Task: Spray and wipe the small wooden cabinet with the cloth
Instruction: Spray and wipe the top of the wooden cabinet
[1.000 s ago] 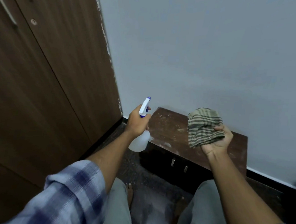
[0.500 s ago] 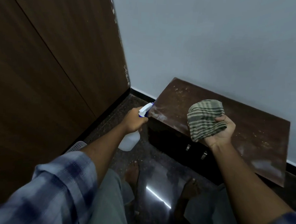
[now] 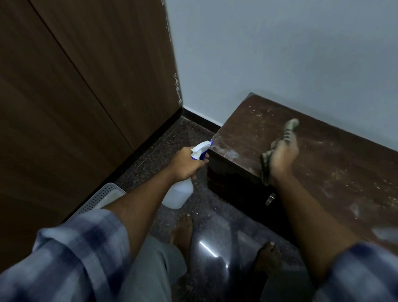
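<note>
Wiping: right hand (image 3: 283, 158) presses the striped cloth (image 3: 289, 131) flat onto the small wooden cabinet (image 3: 333, 165) top, near its left end; fingers closed over the cloth.
Spray bottle (image 3: 178, 194): left hand (image 3: 185, 164) wrapped around its neck, nozzle just beside the cabinet's left corner.
Technique: likely best to sweep in overlapping strokes toward the dusty right side, with the cloth kept spread.

Pale grey-blue wall (image 3: 282, 50) meets tall dark wood-grain panelling (image 3: 81, 72) at a corner; paint chipped along that edge. Black skirting (image 3: 200, 118) runs along the wall base. Dark speckled polished floor (image 3: 175, 137) reflects a bright light streak (image 3: 210, 248). White perforated basket (image 3: 103, 196) beside the panelling.
</note>
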`<action>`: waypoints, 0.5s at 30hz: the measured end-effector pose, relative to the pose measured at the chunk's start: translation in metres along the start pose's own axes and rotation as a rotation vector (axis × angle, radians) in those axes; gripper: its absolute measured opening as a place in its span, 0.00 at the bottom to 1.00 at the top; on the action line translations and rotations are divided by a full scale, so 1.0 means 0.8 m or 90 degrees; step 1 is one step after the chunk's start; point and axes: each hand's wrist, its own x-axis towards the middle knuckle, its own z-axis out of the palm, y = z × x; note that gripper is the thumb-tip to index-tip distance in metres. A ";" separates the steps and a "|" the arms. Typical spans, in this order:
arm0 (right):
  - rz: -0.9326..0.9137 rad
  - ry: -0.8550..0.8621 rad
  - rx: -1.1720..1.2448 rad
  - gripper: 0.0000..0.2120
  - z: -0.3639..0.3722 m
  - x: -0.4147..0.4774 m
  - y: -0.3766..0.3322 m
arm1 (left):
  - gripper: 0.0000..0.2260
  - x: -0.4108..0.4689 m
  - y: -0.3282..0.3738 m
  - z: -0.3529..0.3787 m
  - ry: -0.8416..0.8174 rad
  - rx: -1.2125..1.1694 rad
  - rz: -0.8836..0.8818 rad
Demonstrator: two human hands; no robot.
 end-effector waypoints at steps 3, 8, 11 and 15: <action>-0.133 -0.140 -0.454 0.23 0.034 -0.001 0.055 | 0.11 0.009 -0.009 0.003 -0.024 -0.025 0.001; -0.367 -0.392 -0.868 0.27 0.088 -0.005 0.103 | 0.14 0.017 -0.012 0.007 -0.021 -0.042 0.000; -0.518 -0.528 -0.981 0.29 0.069 0.002 0.102 | 0.14 0.025 -0.011 0.002 -0.019 -0.048 0.000; -0.456 -0.355 -1.015 0.29 0.024 0.062 0.077 | 0.12 0.039 -0.011 -0.006 -0.017 -0.057 0.017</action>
